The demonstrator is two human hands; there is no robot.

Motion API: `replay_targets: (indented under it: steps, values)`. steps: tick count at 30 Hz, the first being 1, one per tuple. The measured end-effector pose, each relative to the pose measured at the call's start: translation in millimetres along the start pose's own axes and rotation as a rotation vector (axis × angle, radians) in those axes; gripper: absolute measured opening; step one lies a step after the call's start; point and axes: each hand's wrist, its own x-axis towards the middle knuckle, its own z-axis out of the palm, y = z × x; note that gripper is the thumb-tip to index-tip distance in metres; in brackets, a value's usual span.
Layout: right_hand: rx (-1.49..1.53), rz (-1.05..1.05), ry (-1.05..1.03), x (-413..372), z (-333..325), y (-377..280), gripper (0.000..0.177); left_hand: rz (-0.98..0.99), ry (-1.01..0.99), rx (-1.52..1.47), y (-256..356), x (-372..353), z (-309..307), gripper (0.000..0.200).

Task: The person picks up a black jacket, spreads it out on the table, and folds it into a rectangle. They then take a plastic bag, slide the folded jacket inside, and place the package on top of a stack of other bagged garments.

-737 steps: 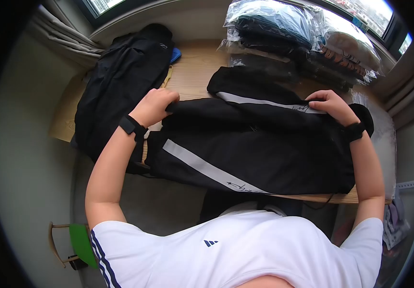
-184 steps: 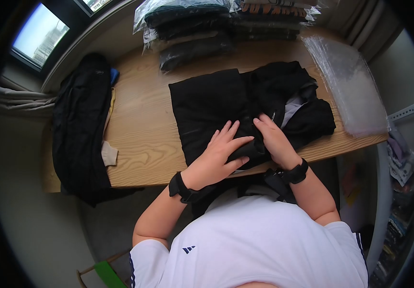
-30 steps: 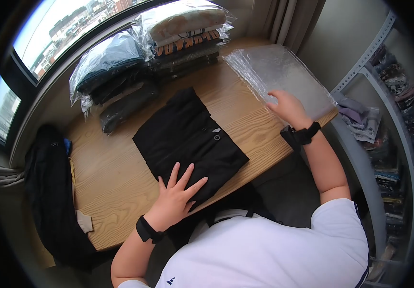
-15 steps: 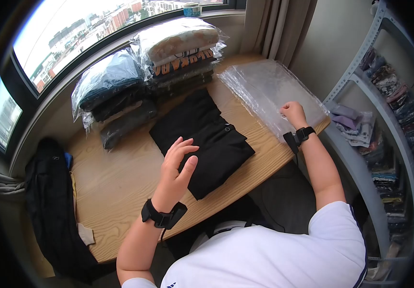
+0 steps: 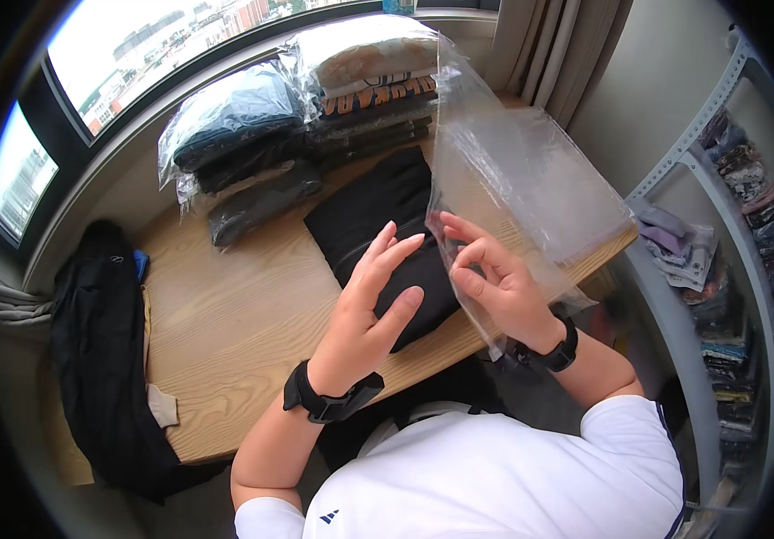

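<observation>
A clear plastic bag [image 5: 463,153] hangs from my right hand [image 5: 508,292], whose fingers are bent at the bag's near edge. The bag stands up over the right part of the table and partly overlaps a folded black garment [image 5: 373,202]. My left hand [image 5: 364,310] is above that garment's near side, fingers spread and thumb apart, holding nothing. Both hands hide some of the garment. A stack of flat clear bags [image 5: 575,193] lies beyond my right hand, partly seen through the lifted bag.
Bagged folded clothes [image 5: 243,135] and a taller bagged pile [image 5: 373,81] stand along the window side. Black clothing [image 5: 104,359] drapes over the table's left end. A metal shelf [image 5: 719,216] with packed clothes is at the right, beside the wooden table [image 5: 234,359].
My right hand has come left from the bag stack, bringing one clear bag with it. My left hand has shifted slightly right, still open. The view has turned a little.
</observation>
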Motion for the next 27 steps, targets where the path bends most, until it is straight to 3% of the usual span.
replay_targets:
  steps: [5, 6, 8, 11, 12, 14, 16, 20, 22, 23, 25, 27]
  values:
    - [-0.108, -0.086, -0.314, -8.1, 68.4, -0.4, 0.009, -0.048, 0.206, 0.103, -4.6, -24.6, -18.6, 0.035]
    - [-0.019, -0.016, -0.377, -9.9, 76.9, -3.7, 0.008, -0.056, 0.216, 0.108, -4.6, -31.7, -24.3, 0.035]
    - [-0.104, -0.116, -0.494, -8.3, 89.5, 0.9, 0.013, -0.259, 0.364, -0.052, -4.5, -47.5, -35.9, 0.035]
    - [-0.12, 0.031, -0.586, -6.6, 85.5, -9.7, 0.021, -0.266, 0.503, -0.08, -11.0, -79.2, -53.8, 0.039]
    - [-0.099, 0.101, -0.57, -0.5, 77.9, -15.6, 0.026, -0.273, 0.571, -0.113, -11.8, -91.8, -61.0, 0.042]
    - [-0.195, 0.038, -0.449, 17.4, 57.1, -19.6, 0.028, -0.336, 0.657, -0.117, -11.2, -117.5, -76.0, 0.043]
    - [-0.232, 0.15, -0.281, 38.8, 30.6, -5.2, 0.037, -0.379, 0.837, -0.169, -17.5, -146.5, -92.8, 0.043]
    - [-0.379, 0.327, 0.049, 76.5, -18.2, 49.9, 0.07, -0.363, 1.089, -0.236, -27.9, -194.6, -118.9, 0.041]
    - [-0.676, 0.474, 0.061, 85.8, -25.7, 64.7, 0.077, -0.356, 1.095, -0.233, -32.3, -203.9, -123.9, 0.04]
    - [-0.68, 0.469, 0.057, 88.9, -25.3, 67.8, 0.077, -0.351, 1.148, -0.234, -37.4, -216.4, -133.5, 0.04]
    - [-0.368, 0.77, -0.023, 93.7, -22.9, 71.6, 0.076, -0.34, 1.213, -0.26, -51.0, -234.2, -149.1, 0.04]
    - [-0.304, 0.761, -0.105, 97.6, -22.1, 70.4, 0.071, -0.363, 1.236, -0.281, -60.5, -240.5, -157.9, 0.04]
